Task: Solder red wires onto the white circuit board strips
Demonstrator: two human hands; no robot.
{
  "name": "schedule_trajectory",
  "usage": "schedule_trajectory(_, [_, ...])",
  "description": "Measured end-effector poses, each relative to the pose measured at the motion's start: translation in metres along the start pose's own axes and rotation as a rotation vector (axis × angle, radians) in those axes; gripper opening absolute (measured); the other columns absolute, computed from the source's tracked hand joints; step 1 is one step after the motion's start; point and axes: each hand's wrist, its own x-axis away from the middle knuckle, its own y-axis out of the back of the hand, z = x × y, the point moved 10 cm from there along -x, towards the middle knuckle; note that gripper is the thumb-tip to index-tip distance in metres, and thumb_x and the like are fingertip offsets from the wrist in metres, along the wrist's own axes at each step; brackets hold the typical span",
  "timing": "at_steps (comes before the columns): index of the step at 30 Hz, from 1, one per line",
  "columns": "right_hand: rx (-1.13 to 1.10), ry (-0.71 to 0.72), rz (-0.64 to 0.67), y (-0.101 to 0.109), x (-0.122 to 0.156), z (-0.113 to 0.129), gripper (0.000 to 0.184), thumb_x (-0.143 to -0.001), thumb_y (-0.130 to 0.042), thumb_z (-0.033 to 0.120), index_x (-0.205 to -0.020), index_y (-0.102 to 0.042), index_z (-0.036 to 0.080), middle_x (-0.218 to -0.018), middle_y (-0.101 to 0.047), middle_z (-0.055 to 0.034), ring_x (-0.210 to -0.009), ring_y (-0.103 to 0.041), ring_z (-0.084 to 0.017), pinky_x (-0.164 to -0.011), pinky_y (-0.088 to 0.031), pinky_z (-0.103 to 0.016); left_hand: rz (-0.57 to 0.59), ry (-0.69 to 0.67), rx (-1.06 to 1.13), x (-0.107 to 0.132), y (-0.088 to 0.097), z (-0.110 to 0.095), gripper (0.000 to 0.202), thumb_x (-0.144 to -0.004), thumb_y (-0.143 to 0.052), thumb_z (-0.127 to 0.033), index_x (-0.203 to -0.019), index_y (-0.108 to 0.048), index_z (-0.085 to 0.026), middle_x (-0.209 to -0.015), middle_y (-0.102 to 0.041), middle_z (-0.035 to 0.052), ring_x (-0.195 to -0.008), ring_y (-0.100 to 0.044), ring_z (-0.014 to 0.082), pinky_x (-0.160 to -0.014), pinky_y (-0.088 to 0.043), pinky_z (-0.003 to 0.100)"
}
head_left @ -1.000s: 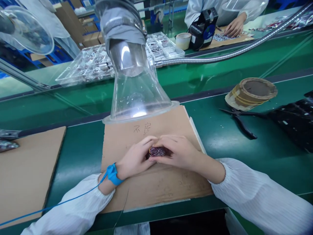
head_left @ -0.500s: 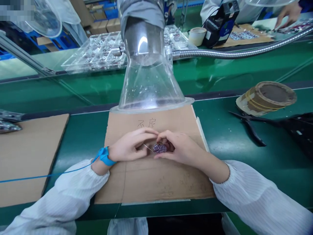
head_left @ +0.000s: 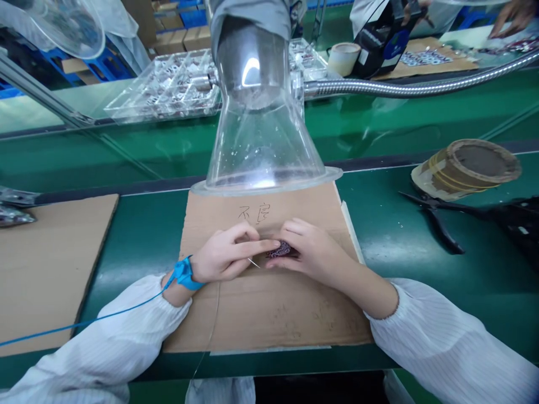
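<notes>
Left forearm (head_left: 105, 328) and right forearm (head_left: 373, 300) angle inward over the surface. Left hand (head_left: 223, 258): index finger (head_left: 259, 246) extended, others curled. Right hand (head_left: 314, 252): fingers (head_left: 297, 229) curled, just beside the left index fingertip.

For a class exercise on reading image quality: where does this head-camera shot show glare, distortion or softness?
Head view: glare on the steel duct and clear plastic hood rim; sheen on the green bench; wide-angle stretching at the frame edges; the small dark part looks soft.
</notes>
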Motion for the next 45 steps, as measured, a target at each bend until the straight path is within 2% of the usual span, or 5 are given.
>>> schedule_trajectory(7, [0.066, -0.029, 0.057, -0.009, -0.002, 0.002, 0.019, -0.098, -0.079, 0.035, -0.102, -0.068, 0.019, -0.107, -0.065, -0.0081, -0.103, -0.059, -0.026, -0.088, -0.053, -0.039, -0.002, -0.076, -0.131, -0.001, -0.001, -0.005, 0.048, -0.107, -0.040, -0.010, -0.139, -0.069, -0.032, -0.086, -0.056, -0.0021, -0.064, -0.054, 0.0087, -0.053, -0.041, 0.019])
schedule_trajectory(18, [-0.059, -0.054, 0.022, -0.005, -0.004, 0.005, 0.022, -0.100, -0.071, 0.019, -0.087, -0.053, 0.021, -0.087, -0.059, -0.0013, -0.080, -0.056, -0.019, -0.072, -0.043, -0.032, -0.002, -0.134, -0.134, -0.002, 0.000, -0.017, 0.045, -0.107, -0.037, -0.009, -0.135, -0.068, -0.024, -0.084, -0.056, -0.0022, -0.063, -0.053, 0.0095, -0.051, -0.040, 0.020])
schedule_trajectory(27, [0.129, -0.039, 0.096, -0.007, -0.001, -0.004, 0.027, -0.095, -0.084, 0.040, -0.103, -0.068, 0.019, -0.106, -0.064, -0.0074, -0.100, -0.057, -0.027, -0.089, -0.045, -0.042, 0.090, -0.077, -0.008, -0.008, -0.006, -0.008, 0.050, -0.103, -0.039, -0.004, -0.137, -0.069, -0.024, -0.079, -0.054, -0.0038, -0.061, -0.051, 0.0101, -0.056, -0.041, 0.022])
schedule_trajectory(37, [0.011, -0.004, 0.110, -0.007, -0.003, -0.007, 0.024, -0.097, -0.081, 0.037, -0.092, -0.065, 0.020, -0.090, -0.062, -0.0023, -0.087, -0.058, -0.022, -0.081, -0.044, -0.036, 0.065, -0.086, -0.060, -0.001, -0.010, -0.006, 0.055, -0.103, -0.037, -0.006, -0.146, -0.064, -0.027, -0.081, -0.058, -0.0031, -0.062, -0.053, 0.0109, -0.055, -0.041, 0.022])
schedule_trajectory(45, [0.029, -0.034, 0.162, -0.002, -0.003, -0.007, 0.034, -0.090, -0.086, 0.048, -0.096, -0.069, 0.019, -0.095, -0.066, -0.0057, -0.093, -0.059, -0.025, -0.084, -0.047, -0.038, 0.113, 0.016, 0.166, -0.008, -0.011, 0.002, 0.056, -0.101, -0.040, -0.004, -0.143, -0.069, -0.026, -0.076, -0.056, -0.0028, -0.061, -0.050, 0.0110, -0.058, -0.042, 0.021])
